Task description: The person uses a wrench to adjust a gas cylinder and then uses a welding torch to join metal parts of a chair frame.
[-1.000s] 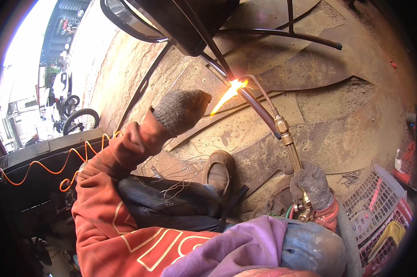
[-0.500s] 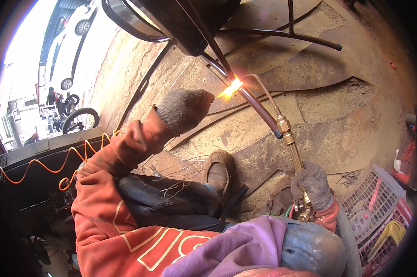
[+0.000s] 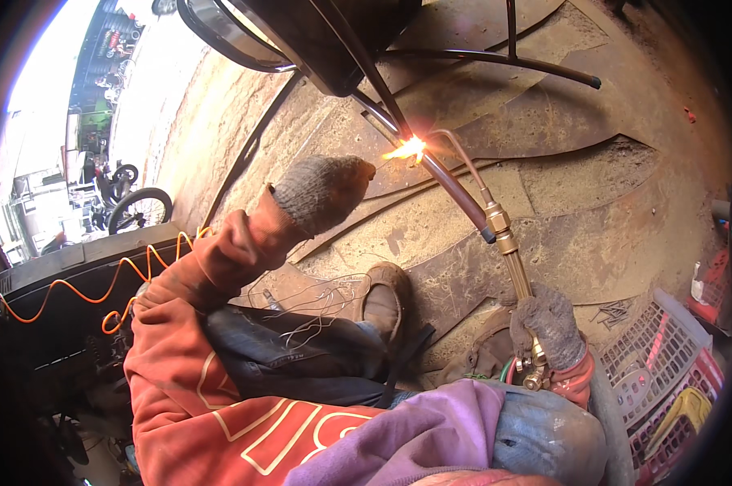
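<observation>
In a grey knitted glove, my right hand is wrapped round the brass handle of a gas torch. The torch's bent copper tip reaches up to a dark metal tube, where a bright flame glows at the joint below a black metal frame. My left hand, also gloved, is closed with its fingertips pointing at the flame, a short gap away. What its fingers pinch, if anything, is too small to make out. Thin loose wires loop over my leg below it.
Overlapping rusty metal sheets cover the sandy ground. At the right stand a grey plastic crate and a red one. Several nails lie near the crate. An orange coiled hose runs along the left; a wheel stands beyond it.
The flame's glow has altered in shape, its tail now flatter toward the left. A white car in the background has moved almost out of view. Both hands stay nearly in place.
</observation>
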Action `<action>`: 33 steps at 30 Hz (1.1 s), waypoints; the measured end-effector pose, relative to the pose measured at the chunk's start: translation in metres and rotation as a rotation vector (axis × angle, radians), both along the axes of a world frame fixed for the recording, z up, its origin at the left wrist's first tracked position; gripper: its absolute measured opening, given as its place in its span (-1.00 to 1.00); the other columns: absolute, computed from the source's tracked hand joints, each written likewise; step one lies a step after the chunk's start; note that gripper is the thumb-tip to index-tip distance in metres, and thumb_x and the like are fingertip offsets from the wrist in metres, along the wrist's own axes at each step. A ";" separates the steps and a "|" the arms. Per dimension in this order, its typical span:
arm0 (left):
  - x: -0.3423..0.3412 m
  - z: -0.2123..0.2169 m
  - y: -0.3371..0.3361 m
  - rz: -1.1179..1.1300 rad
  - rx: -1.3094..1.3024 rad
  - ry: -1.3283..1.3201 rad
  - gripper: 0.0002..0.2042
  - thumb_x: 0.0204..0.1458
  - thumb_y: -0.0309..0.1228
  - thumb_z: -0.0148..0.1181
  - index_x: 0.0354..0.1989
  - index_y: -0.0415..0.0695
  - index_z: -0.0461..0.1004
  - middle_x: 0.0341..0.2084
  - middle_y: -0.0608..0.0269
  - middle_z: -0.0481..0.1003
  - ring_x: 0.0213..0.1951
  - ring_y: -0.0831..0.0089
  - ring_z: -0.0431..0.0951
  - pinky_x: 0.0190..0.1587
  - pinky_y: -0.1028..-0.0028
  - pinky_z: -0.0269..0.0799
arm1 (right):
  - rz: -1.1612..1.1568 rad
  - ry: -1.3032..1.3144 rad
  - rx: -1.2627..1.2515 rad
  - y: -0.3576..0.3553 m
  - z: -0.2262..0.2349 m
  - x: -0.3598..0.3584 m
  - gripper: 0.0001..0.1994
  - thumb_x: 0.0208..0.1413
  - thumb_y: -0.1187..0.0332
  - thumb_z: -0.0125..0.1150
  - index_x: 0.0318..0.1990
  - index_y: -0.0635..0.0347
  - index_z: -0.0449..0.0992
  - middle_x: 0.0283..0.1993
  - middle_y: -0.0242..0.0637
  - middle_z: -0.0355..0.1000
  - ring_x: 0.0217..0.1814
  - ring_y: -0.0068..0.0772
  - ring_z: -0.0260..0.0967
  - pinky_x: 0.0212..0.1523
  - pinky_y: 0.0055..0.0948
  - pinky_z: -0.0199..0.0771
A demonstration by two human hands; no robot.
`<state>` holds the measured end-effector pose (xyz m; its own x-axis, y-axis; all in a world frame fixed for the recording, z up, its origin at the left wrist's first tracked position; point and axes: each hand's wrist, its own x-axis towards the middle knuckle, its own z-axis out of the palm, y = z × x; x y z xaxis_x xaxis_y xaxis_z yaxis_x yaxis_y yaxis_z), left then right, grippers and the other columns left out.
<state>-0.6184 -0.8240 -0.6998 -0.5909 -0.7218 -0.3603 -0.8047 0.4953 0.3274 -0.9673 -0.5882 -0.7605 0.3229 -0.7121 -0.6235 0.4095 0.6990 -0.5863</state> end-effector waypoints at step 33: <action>-0.005 0.003 0.002 0.165 0.098 0.077 -0.77 0.26 -0.36 0.09 -0.05 -0.16 0.60 -0.28 0.03 0.64 -0.23 0.19 0.67 -0.12 0.29 0.57 | 0.009 -0.021 0.017 -0.001 0.001 0.000 -0.83 0.27 0.35 0.16 -0.20 0.30 0.45 -0.47 -0.34 0.44 -0.47 -0.56 0.38 -0.45 -0.53 0.38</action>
